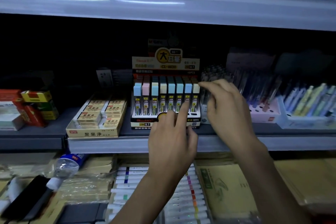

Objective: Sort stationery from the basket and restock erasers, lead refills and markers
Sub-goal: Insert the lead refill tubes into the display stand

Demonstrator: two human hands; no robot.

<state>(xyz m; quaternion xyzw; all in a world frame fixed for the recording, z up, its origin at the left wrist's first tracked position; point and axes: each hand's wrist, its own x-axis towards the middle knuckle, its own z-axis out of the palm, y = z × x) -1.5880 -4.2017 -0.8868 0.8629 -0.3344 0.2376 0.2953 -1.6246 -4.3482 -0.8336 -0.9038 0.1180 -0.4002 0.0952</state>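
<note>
A lead refill display box [164, 121] stands mid-shelf, its front row filled with pastel-capped tubes. My right hand [228, 108] reaches in from the right. Its index fingertip lies on the cap of the rightmost lead refill [196, 96] and its thumb sits lower beside that tube. My left hand [172, 138] points its index finger onto the neighbouring blue-capped tube [188, 90], the other fingers curled and holding nothing. An open eraser box [94, 133] with sleeved erasers sits to the left. White markers [127, 180] lie in a tray on the lower level. No basket is in view.
Clear pens and pastel pens in a pink holder [263, 114] and a pale tray [307, 120] fill the shelf to the right. Red and yellow boxes [36, 107] stand at the left. A water bottle [66, 167] and brown paper packs [227, 191] lie below.
</note>
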